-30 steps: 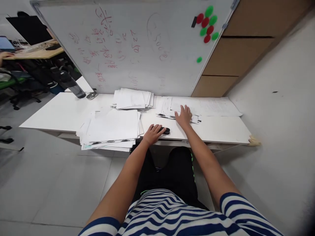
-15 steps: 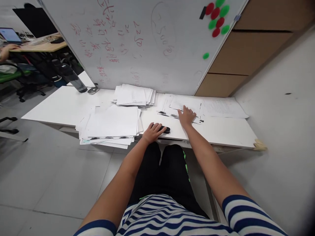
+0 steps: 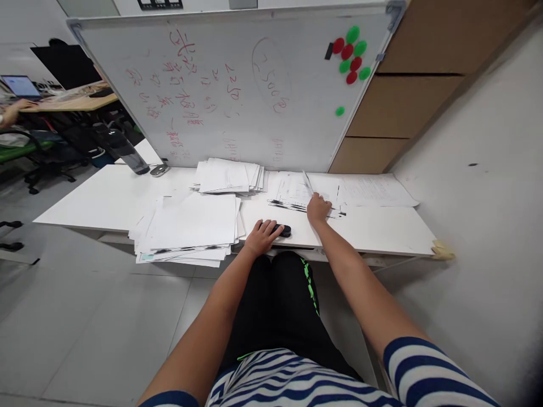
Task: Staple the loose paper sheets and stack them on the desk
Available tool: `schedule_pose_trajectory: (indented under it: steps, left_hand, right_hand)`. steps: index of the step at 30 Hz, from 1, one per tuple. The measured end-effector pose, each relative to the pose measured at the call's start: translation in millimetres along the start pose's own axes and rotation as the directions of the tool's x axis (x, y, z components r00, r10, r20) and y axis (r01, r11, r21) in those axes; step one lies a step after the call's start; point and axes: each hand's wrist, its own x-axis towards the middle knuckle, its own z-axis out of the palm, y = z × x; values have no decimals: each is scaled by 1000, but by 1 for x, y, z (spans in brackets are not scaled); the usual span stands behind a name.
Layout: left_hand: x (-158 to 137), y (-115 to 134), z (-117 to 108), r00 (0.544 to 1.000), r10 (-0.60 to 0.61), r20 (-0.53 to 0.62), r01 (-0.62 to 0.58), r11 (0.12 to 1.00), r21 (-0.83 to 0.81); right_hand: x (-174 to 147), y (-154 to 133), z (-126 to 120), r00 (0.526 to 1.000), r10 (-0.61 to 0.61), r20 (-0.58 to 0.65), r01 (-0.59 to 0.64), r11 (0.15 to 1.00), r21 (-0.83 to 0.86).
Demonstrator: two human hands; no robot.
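My left hand (image 3: 260, 237) rests near the desk's front edge, its fingers curled over a black stapler (image 3: 285, 231), whose right end sticks out past them. My right hand (image 3: 319, 208) is closed on the near edge of a sheet of paper (image 3: 307, 182), which is tilted up and seen almost edge-on. Under and beside that sheet lie printed papers (image 3: 288, 186), with dark-edged sheets (image 3: 286, 206) along their near side. To the left of my left hand is a large stack of paper (image 3: 195, 220) that overhangs the front edge.
Behind the large stack sits a smaller pile of paper (image 3: 224, 176). A bottle (image 3: 127, 150) and a computer mouse (image 3: 159, 170) stand at the back left. The whiteboard (image 3: 203, 68) and brown boxes (image 3: 377, 113) close off the back of the white desk (image 3: 369, 229).
My right hand has gone from lying spread on the papers to gripping a sheet and tilting it up. The left hand stays on the stapler. The view has tipped up slightly.
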Motion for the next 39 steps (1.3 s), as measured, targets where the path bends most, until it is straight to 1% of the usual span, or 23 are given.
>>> schedule_pose_trajectory:
  steps: [4, 7, 13, 17, 20, 24, 27, 31, 34, 39]
  left_hand:
    - [0, 1, -2, 1000, -10, 18, 10, 1000, 13]
    - [0, 1, -3, 1000, -9, 27, 8, 1000, 9]
    - [0, 2, -3, 999, -23, 33, 24, 1000, -9]
    - [0, 2, -4, 999, -35, 27, 35, 999, -12]
    - [-1, 1, -6, 999, -39, 29, 40, 999, -18]
    - [-2, 1, -6, 998, -45, 38, 46, 998, -32]
    - [-3, 0, -5, 998, -46, 43, 48, 998, -36]
    - [-4, 0, -2, 998, -51, 33, 52, 998, -37]
    - [-4, 0, -1, 998, -55, 28, 56, 997, -50]
    - [-4, -1, -2, 998, -58, 24, 60, 996, -73]
  right_hand:
    - [2, 1, 1, 1000, 11, -17, -11, 1000, -2]
    - [2, 2, 0, 1000, 7, -7, -7, 1000, -4]
    - [-3, 4, -4, 997, -77, 4, 77, 997, 14]
    - [-5, 7, -6, 995, -96, 6, 96, 994, 50]
    - [-4, 10, -6, 997, -74, -11, 75, 991, 108]
    - [-1, 14, -7, 1000, -6, 0, 6, 976, 216]
    - [0, 16, -7, 999, 39, -17, -32, 954, 299]
    - [1, 18, -5, 998, 55, -28, -39, 909, 415]
    - [2, 19, -4, 997, 75, -29, -53, 887, 460]
    - [4, 20, -2, 995, 100, -17, -79, 869, 488]
